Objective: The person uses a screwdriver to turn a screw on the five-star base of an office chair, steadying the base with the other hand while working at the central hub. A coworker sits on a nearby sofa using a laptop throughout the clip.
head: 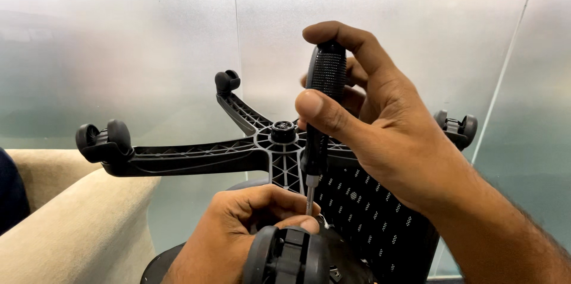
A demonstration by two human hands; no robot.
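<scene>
In the middle of the scene, an upturned office chair base (238, 150) spreads its black ribbed legs like a star, with the round hub (283, 132) at the centre. The right hand (363, 123) comes in from the near right and grips a screwdriver (321, 111) by its black textured handle, thumb on the near side, index finger curled over the top. The tool stands almost upright, its thin metal shaft (309, 199) pointing down just in front of the hub.

Down at the near edge, the left hand (238, 230) is curled tight, fingertips pinched right at the tip of the shaft; what sits between them is hidden. Just below that hand, a black caster (285, 257) fills the near edge, touching the fingers.

3 more casters show: 1 at the far left end of a leg (102, 140), 1 at the far tip of the leg pointing away (226, 81), 1 on the right behind the wrist (457, 126). A black mesh panel with white dots (369, 212) hangs under the right hand. A beige cushion (71, 218) lies at the near left, and frosted glass panels (148, 34) fill the far side.
</scene>
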